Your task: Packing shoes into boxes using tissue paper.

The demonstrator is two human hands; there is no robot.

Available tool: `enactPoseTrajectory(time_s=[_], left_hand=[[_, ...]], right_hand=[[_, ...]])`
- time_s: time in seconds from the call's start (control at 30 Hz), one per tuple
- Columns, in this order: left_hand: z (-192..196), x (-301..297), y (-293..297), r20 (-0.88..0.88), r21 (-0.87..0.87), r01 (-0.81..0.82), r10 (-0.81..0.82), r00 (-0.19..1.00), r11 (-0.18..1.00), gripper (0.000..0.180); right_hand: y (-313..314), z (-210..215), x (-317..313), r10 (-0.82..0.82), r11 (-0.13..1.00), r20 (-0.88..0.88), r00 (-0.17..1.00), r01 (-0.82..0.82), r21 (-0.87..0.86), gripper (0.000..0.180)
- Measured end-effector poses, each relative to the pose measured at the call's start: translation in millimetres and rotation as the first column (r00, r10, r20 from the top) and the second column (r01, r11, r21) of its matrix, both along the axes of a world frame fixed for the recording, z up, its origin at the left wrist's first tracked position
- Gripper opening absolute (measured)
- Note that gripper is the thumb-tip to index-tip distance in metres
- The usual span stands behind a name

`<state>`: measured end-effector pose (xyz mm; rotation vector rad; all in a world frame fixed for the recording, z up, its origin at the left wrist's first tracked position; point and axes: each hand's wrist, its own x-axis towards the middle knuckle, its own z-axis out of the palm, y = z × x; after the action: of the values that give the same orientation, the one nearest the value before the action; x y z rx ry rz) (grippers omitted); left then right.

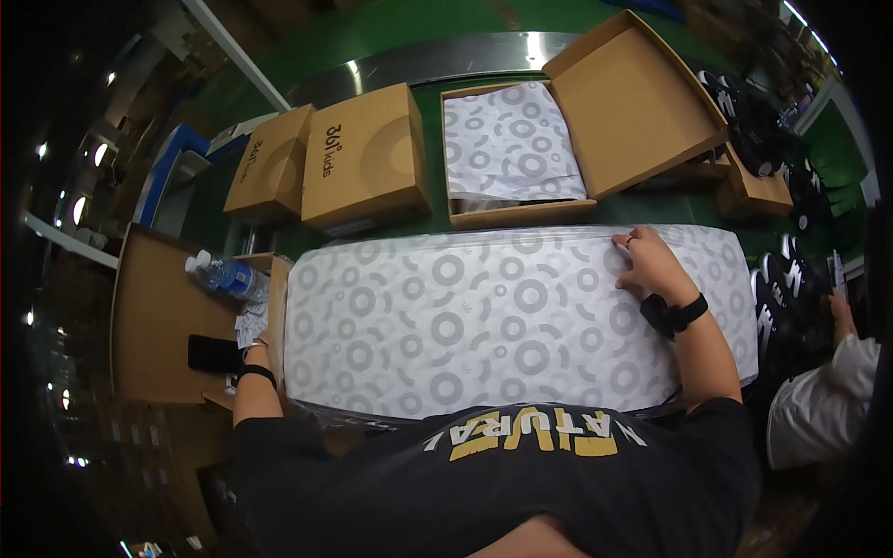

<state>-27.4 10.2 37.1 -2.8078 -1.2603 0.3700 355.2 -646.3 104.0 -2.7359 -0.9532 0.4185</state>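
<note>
A long stack of white wrapping paper (pixel 502 325) printed with grey rings and arcs lies in front of me, with clear plastic along its edges. My right hand (pixel 651 264) rests on its far right part, thumb and fingers apart, fingertips near the far edge. At the left end of the stack, my left hand (pixel 258 352) reaches into an open cardboard box (pixel 139 316), beside small white paper slips (pixel 249 325); its fingers are mostly hidden. A water bottle (pixel 228 276) leans in that box, and a black phone (pixel 213 354) lies near my left wrist.
Beyond the stack stand two closed brown shoe boxes (pixel 367 158) and an open shoe box (pixel 521 216) lined with the same patterned paper. Several black shoes (pixel 777 288) are along the right side. A co-worker's arm (pixel 842 321) shows at the far right.
</note>
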Motion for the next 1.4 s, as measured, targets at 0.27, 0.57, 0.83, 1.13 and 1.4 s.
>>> enactPoseTrajectory(time_s=[0.27, 0.57, 0.83, 1.13, 1.4], left_hand=[[32, -3, -33, 0.369, 0.166, -0.312, 0.234, 0.899, 0.935, 0.023], [115, 252, -214, 0.783, -0.588, 0.601, 0.194, 0.591, 0.541, 0.032], [59, 325, -287, 0.108, -0.915, 0.329, 0.645, 0.756, -0.232, 0.118], [65, 349, -342, 0.444, -0.065, 0.633, -0.546, 0.710, 0.771, 0.077], [46, 388, -311, 0.055, 0.080, 0.519, -0.523, 0.850, 0.851, 0.071]], right_hand=[[-13, -11, -1, 0.012, 0.996, 0.038, 0.999, -0.015, 0.089, 0.062], [1, 4, 59, -0.056, 0.998, -0.156, 0.986, 0.049, -0.049, 0.031], [61, -30, 56, 0.063, 0.922, 0.044, 0.997, -0.075, 0.379, 0.073], [36, -67, 177, -0.660, -0.267, -0.698, 0.278, 0.781, 0.564, 0.090], [79, -68, 127, -0.363, -0.253, -0.890, 0.277, 0.890, 0.380, 0.104]])
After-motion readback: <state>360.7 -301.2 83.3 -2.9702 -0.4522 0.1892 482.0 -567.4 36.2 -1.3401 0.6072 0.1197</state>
